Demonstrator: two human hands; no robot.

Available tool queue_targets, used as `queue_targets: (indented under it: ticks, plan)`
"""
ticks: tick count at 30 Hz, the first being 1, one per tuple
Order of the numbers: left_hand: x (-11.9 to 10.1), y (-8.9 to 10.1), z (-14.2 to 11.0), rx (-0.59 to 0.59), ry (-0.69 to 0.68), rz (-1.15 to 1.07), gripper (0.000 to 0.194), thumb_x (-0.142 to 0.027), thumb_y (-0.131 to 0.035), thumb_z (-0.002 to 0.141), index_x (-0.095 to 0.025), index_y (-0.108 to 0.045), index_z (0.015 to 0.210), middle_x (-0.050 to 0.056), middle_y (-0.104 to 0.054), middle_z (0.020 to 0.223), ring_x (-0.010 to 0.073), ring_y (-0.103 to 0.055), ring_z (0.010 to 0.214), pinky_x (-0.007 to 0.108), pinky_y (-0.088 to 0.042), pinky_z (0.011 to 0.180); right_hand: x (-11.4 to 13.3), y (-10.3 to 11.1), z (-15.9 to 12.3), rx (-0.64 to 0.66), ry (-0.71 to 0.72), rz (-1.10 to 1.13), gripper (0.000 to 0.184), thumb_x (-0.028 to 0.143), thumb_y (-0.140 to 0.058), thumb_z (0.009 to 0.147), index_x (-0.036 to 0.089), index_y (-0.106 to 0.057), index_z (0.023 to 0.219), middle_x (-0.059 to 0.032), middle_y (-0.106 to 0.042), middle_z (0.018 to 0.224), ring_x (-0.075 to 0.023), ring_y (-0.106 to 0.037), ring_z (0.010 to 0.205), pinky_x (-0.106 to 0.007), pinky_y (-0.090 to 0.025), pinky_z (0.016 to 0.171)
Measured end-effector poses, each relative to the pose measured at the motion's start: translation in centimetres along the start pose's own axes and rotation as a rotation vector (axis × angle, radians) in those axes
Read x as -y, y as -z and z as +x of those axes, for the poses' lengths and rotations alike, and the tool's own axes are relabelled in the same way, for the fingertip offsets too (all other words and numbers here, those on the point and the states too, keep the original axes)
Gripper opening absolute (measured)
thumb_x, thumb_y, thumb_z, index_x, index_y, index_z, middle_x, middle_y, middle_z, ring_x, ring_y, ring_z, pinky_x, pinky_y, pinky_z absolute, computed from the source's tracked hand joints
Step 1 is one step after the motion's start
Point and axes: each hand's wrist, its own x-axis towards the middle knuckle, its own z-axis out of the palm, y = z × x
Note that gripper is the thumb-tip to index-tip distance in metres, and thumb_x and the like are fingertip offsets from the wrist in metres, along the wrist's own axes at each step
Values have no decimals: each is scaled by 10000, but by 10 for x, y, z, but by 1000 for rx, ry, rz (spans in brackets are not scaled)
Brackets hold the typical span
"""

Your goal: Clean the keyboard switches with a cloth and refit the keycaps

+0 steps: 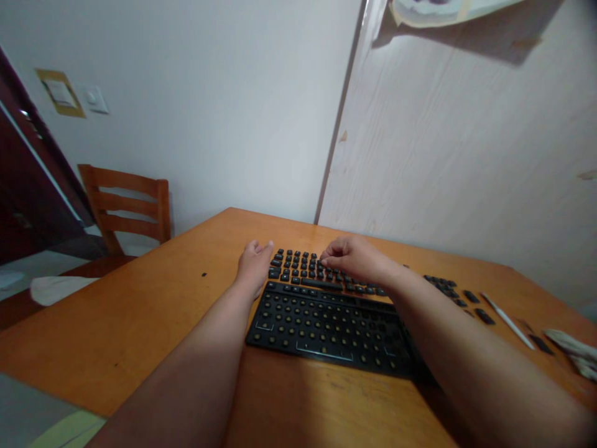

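Observation:
A black keyboard base (326, 326) with its keycaps taken off lies on the orange wooden table (140, 323). Beyond it, several loose black keycaps (298, 264) are laid out in rows. My left hand (254, 264) rests on the table at the left end of those rows, fingers loosely curled and empty. My right hand (357, 258) hovers over the rows with its fingertips pinched together on the keycaps; whether it holds one is hidden.
More loose keycaps (443, 287) lie to the right, with a thin white tool (508, 320) and a crumpled cloth (576, 351) near the right edge. A wooden chair (125, 208) stands at the far left. A wall and pale wooden panel rise behind the table.

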Motion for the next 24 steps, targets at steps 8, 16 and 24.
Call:
queue_targets:
  ticks: [8,16,24]
  plan:
    - [5,-1,6,-8,-8,-16,750,-484,-643,853,-126,-398,1465,194,-470,1486,244,-513,1323,342,-396,1081,5,-17,-39,35,10,48,127,263,-635,813,188,-683,724,12,-634,663,-122,-539,614,-256,-377,587]
    - [6,-1,7,-2,6,-36,794,-517,-647,835,-142,-378,1481,182,-485,1479,252,-541,1293,356,-430,1047,-4,-24,-40,65,9,31,106,257,-639,798,188,-694,740,3,-656,707,-136,-564,658,-262,-400,629]
    - [6,-2,6,0,2,-28,783,-518,-645,834,-145,-392,1475,183,-479,1485,246,-515,1324,340,-390,1082,-9,-26,-40,99,4,36,113,258,-630,796,190,-687,725,13,-639,671,-133,-549,626,-267,-397,616]
